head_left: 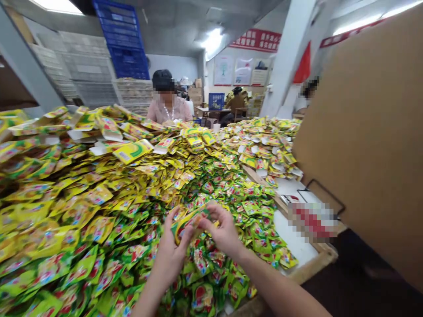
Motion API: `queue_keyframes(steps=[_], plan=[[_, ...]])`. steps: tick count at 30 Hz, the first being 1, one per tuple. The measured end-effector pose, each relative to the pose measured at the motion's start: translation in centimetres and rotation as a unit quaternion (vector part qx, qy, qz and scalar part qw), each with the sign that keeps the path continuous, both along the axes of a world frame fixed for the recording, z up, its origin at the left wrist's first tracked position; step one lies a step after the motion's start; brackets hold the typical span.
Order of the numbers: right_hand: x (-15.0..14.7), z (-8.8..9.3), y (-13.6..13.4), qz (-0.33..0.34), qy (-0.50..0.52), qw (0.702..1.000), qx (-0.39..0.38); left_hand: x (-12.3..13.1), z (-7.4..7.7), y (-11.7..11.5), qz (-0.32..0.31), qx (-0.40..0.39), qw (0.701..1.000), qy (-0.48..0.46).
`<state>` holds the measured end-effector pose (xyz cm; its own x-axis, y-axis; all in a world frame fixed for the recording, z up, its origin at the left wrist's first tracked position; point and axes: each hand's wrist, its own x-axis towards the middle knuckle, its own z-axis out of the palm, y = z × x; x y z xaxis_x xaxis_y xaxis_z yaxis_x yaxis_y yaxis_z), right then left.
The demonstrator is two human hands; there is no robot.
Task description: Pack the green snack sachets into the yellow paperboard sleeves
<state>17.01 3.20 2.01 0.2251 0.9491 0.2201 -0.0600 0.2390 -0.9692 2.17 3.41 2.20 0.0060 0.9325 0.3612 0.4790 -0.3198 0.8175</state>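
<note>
Between both hands is a small printed carton, yellow and green with red, held above the heap of packets. My left hand grips its left end, thumb in front and fingers behind. At the carton's right end, my right hand has thumb and fingers pinched together; whether a packet is also between them is hidden. Below the hands lie many small green candy-like packets with red fruit prints. Yellow packets of the same kind spread to the left.
Yellow cartons with white flaps are heaped at the back, more cartons at the right. A wooden edge strip borders the white table. A large cardboard box stands close at right. A person sits opposite.
</note>
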Motion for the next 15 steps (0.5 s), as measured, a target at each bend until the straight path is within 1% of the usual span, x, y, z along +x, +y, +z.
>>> queue_keyframes(steps=[1, 3, 4, 5, 6, 9, 10, 11, 12, 13, 15], plan=[[-0.2, -0.2, 0.1, 0.036, -0.01, 0.999, -0.002, -0.1, -0.2, 0.2, -0.007, -0.028, 0.999, -0.035], [-0.5, -0.5, 0.1, 0.108, -0.019, 0.994, -0.006, -0.2, -0.5, 0.4, 0.001, -0.05, 0.995, -0.083], [-0.7, -0.5, 0.1, 0.125, -0.014, 0.992, -0.006, -0.1, -0.6, 0.4, 0.009, -0.055, 0.994, -0.096], [-0.8, -0.4, 0.1, 0.122, -0.006, 0.993, -0.003, -0.1, -0.6, 0.3, 0.015, -0.057, 0.993, -0.106], [-0.9, -0.3, 0.1, 0.101, 0.003, 0.995, 0.003, 0.0, -0.4, 0.1, 0.02, -0.058, 0.992, -0.114], [-0.7, 0.5, -0.2, -0.022, 0.028, 0.999, 0.026, 0.5, 0.3, -0.7, 0.045, -0.06, 0.988, -0.138], [-0.5, 0.7, -0.3, -0.048, 0.036, 0.998, 0.023, 0.7, 0.6, -1.0, 0.055, -0.064, 0.985, -0.148], [-0.3, 0.9, -0.5, -0.044, 0.043, 0.998, 0.007, 0.9, 0.9, -1.3, 0.058, -0.072, 0.984, -0.154], [0.1, 1.0, -0.6, -0.008, 0.048, 0.999, -0.022, 1.0, 1.1, -1.5, 0.051, -0.083, 0.983, -0.157], [0.5, 1.0, -0.8, 0.046, 0.053, 0.996, -0.061, 1.1, 1.1, -1.7, 0.035, -0.097, 0.983, -0.155], [1.7, 1.1, -0.8, 0.154, 0.046, 0.976, -0.146, 1.1, 1.1, -1.8, -0.005, -0.113, 0.984, -0.135]])
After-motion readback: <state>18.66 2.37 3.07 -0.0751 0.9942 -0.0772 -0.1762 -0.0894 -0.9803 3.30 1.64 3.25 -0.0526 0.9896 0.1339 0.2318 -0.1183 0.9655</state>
